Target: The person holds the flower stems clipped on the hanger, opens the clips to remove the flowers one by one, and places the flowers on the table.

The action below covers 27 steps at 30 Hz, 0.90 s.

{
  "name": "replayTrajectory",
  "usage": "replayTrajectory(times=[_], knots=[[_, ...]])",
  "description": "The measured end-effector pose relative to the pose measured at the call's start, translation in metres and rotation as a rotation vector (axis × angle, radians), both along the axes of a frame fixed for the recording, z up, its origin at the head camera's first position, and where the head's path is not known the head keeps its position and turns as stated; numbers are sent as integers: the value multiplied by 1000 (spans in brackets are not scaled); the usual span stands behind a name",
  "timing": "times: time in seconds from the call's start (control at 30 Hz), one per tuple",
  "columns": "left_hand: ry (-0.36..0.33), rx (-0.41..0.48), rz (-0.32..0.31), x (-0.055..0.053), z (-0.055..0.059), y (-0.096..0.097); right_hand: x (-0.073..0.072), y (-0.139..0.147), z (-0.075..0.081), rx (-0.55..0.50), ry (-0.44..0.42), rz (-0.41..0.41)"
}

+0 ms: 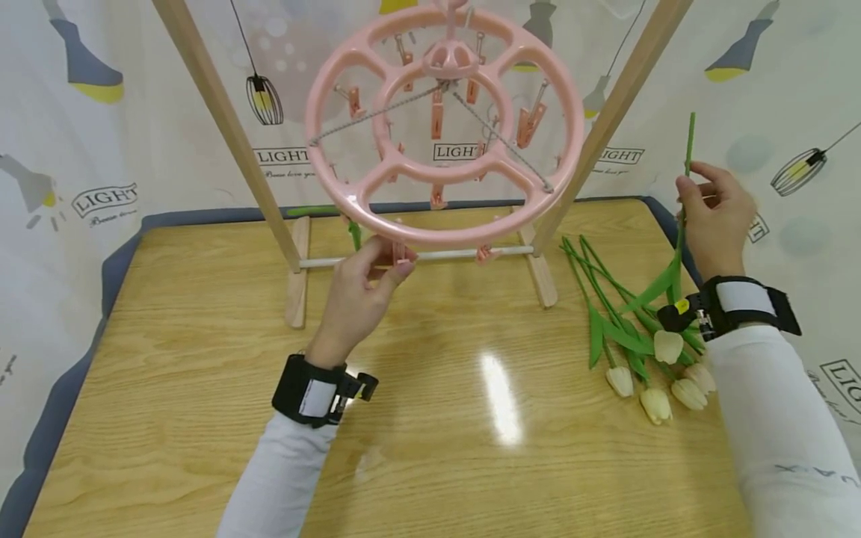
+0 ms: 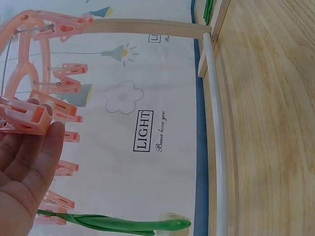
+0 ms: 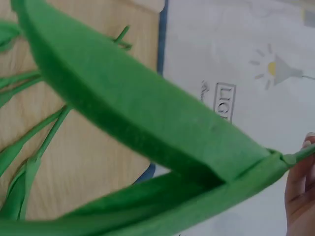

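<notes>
A round pink clip hanger (image 1: 350, 202) hangs from a wooden frame, with several pink clothespins around it. At its front rim, my left hand (image 1: 356, 295) pinches one clothespin (image 2: 24, 115) between thumb and fingers. A green stem with a leaf (image 2: 113, 223) hangs near another clothespin, and a pale blossom shows by its lower end. Off to the right, my right hand (image 1: 720, 213) pinches an artificial tulip's green stem (image 1: 690, 138), cut end up. Its broad leaf (image 3: 123, 93) fills much of the right wrist view; its blossom cannot be told apart from those below.
Several pale tulips (image 1: 655, 403) lie in a bunch on the right of the wooden table (image 1: 430, 448). The frame's wooden feet (image 1: 297, 299) and white crossbar (image 1: 451, 255) stand at the back. Something green (image 1: 312, 211) lies by the back edge, before a printed curtain (image 1: 195, 164).
</notes>
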<state>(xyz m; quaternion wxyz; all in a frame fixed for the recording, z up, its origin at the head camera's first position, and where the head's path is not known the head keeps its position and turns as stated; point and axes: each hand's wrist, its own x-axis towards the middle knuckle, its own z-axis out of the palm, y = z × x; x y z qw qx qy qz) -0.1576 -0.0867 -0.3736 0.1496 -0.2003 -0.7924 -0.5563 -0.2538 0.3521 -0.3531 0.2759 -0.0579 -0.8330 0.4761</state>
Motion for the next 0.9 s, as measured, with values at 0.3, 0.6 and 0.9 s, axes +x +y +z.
replayTrajectory(times=[0.3, 0.6, 0.9], knots=[[30, 9, 4, 0, -1, 1, -2, 13, -27, 299, -126, -49], [24, 5, 11, 1, 0, 1, 0, 15, -51, 494, -268, 62], [19, 7, 8, 0, -1, 0, -4, 9, -63, 647, -433, 199]])
